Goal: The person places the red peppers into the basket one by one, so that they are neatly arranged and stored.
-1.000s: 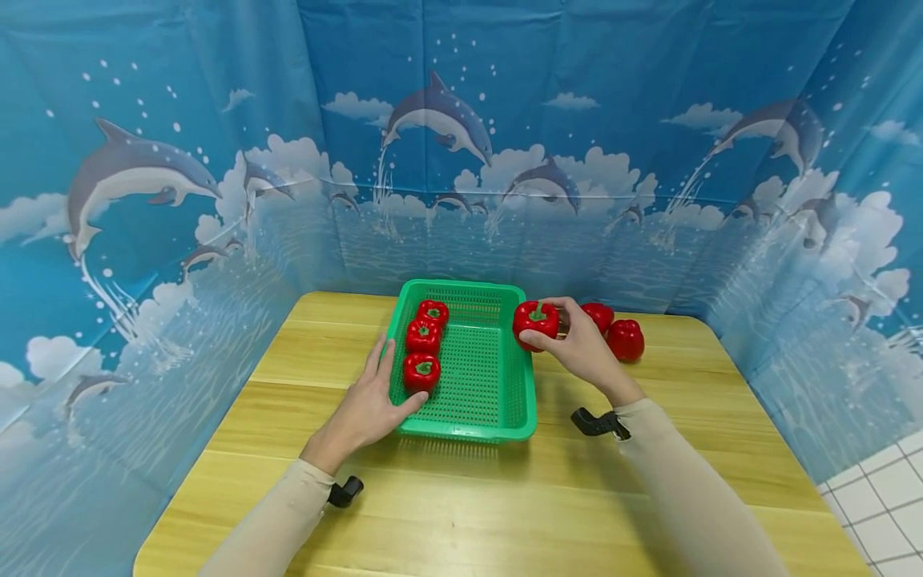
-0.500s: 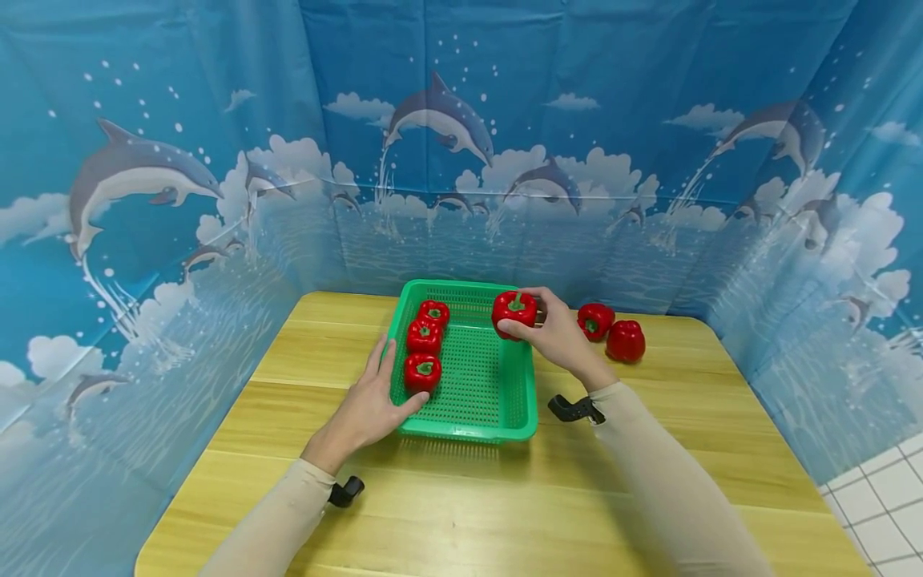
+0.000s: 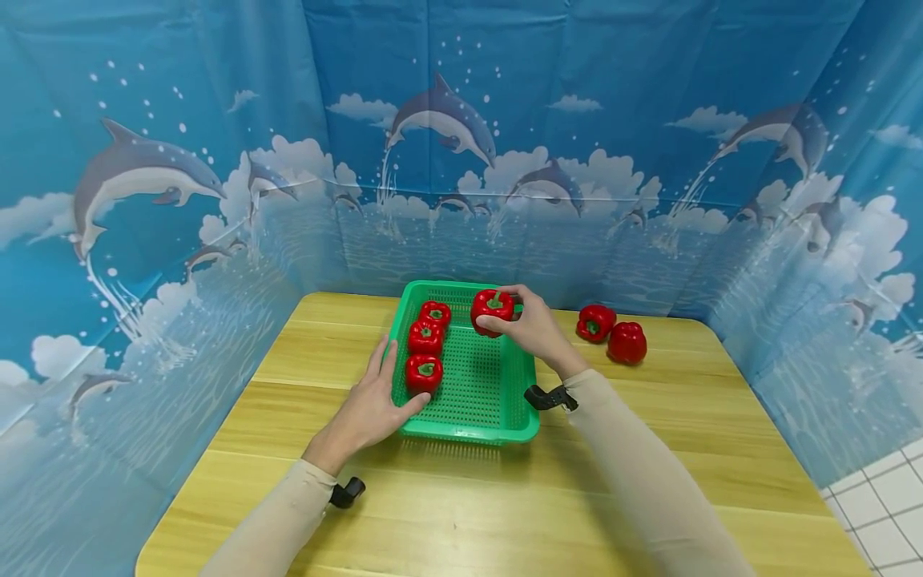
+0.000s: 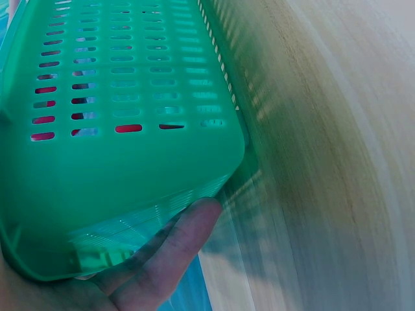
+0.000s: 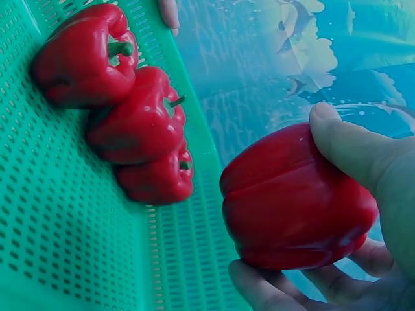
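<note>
Pepper (image 3: 493, 309) sits pinched in your right hand (image 3: 532, 328), above the far end of the green basket (image 3: 505, 417). Your left hand (image 3: 371, 405) lies flat-fingered against the basket's left wall. Three peppers (image 3: 425, 338) line that wall inside; two more (image 3: 611, 332) lie near the table's (image 3: 505, 513) far right edge.

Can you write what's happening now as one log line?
right hand: holds red pepper over green basket | left hand: rests on basket's side | three peppers inside
</note>
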The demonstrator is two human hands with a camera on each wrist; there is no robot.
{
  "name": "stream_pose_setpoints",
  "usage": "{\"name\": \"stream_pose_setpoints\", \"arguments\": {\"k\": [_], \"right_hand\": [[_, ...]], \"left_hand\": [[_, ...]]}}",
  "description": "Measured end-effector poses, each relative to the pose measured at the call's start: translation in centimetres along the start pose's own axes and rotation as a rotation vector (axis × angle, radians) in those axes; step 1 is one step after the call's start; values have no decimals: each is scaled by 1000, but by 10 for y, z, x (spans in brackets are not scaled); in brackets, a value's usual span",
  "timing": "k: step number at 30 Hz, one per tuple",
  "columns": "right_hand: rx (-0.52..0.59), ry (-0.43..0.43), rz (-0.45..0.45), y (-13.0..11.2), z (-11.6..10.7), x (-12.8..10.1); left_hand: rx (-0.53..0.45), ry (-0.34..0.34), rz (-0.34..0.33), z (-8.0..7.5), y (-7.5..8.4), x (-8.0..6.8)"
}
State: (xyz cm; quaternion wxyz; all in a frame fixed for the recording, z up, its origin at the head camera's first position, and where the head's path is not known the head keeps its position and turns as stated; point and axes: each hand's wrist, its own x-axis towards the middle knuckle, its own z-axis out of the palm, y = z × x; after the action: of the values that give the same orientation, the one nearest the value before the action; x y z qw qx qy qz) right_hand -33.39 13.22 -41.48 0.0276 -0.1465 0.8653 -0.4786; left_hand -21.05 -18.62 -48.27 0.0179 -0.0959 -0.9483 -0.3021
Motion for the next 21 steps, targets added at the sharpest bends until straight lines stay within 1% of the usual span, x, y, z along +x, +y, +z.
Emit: {"name": "stream_pose_setpoints", "arguments": {"k": [4,11,21], "right_hand": [[2,-5,17,-4,5,5],[12,-28,37,1,12,20],[4,-64,60,0,24,35]], "left_hand": [[-1,0,-2,0,-1,0],[-14,-10,-4,0,-2,0],[-11,-9,-2,0,-2,0]]}}
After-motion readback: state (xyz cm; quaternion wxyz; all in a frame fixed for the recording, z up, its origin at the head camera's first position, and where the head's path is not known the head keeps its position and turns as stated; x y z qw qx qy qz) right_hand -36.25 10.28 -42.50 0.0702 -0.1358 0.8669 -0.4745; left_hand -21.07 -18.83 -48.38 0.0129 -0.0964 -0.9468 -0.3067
